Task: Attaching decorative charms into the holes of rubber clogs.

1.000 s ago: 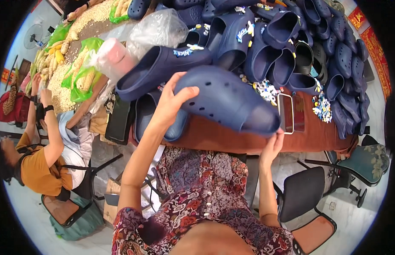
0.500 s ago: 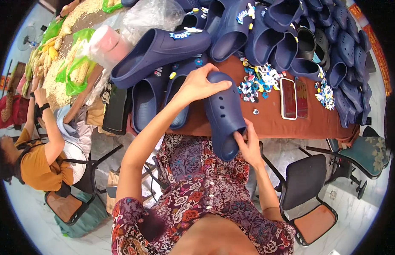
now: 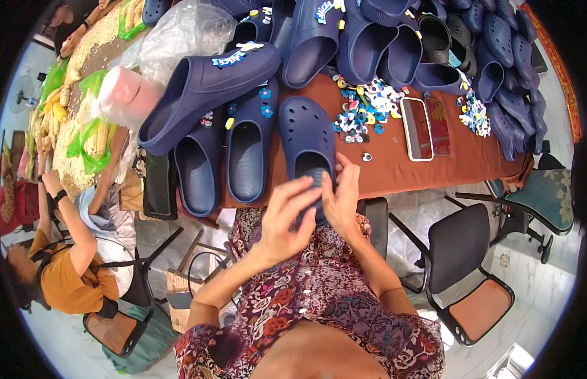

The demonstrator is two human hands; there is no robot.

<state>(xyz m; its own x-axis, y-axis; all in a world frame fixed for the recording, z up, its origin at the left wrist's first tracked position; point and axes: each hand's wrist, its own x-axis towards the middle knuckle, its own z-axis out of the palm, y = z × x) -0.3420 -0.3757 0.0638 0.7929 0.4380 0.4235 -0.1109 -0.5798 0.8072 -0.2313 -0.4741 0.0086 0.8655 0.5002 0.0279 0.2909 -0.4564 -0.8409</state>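
Note:
A plain navy clog (image 3: 304,123) lies at the table's near edge, toe pointing away from me, with holes across its top. Its heel end is partly covered by my hands. My left hand (image 3: 284,221) is open over the heel, fingers spread. At the right rim is my right hand (image 3: 343,196), thumb over the opening and fingers outside, apart; whether it touches the clog I cannot tell. To the left are two decorated clogs, one with blue flower charms (image 3: 247,158) and its neighbour (image 3: 197,167). Another clog with a lettered charm (image 3: 211,91) rests across them.
Loose shoe charms (image 3: 366,107) lie beyond my right hand, near a phone (image 3: 417,129). Navy clogs (image 3: 508,76) are heaped at the far right. A pink-white roll (image 3: 126,95) and clear plastic bag (image 3: 192,31) stand left. A person in orange (image 3: 76,278) sits at left, beside corn.
The clog has been lowered from my two hands onto the table edge. My left hand has let go of its toe and come back to the heel. The view has shifted slightly.

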